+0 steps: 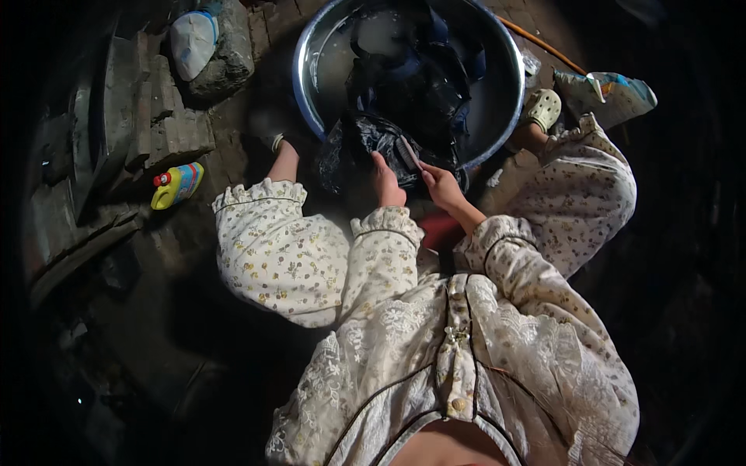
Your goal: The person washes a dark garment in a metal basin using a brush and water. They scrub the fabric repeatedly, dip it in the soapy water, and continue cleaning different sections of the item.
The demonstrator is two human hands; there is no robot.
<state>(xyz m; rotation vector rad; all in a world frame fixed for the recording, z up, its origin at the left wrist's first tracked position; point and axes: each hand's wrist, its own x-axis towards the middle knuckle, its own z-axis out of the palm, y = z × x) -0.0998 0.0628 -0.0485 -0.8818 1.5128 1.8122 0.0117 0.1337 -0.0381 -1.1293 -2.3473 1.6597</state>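
A large metal basin (304, 95) with cloudy water stands in front of me. In it lies a dark, wet, shiny item (420, 85) with blue strap-like parts; it may be a bag or a garment, and its near end hangs over the rim. My left hand (386, 185) is closed at that near edge, its fingertips partly hidden by the wet material. Close beside it, my right hand (444, 189) grips a pale pinkish scrubbing brush (408, 154), whose bristles lie against the dark material.
A yellow bottle with a red cap (178, 186) lies at the left, near stacked bricks (167, 128). A white bag (193, 44) rests on a stone block. Right of the basin are an orange hose (544, 46), a printed packet (610, 97) and my clog-clad foot (543, 109).
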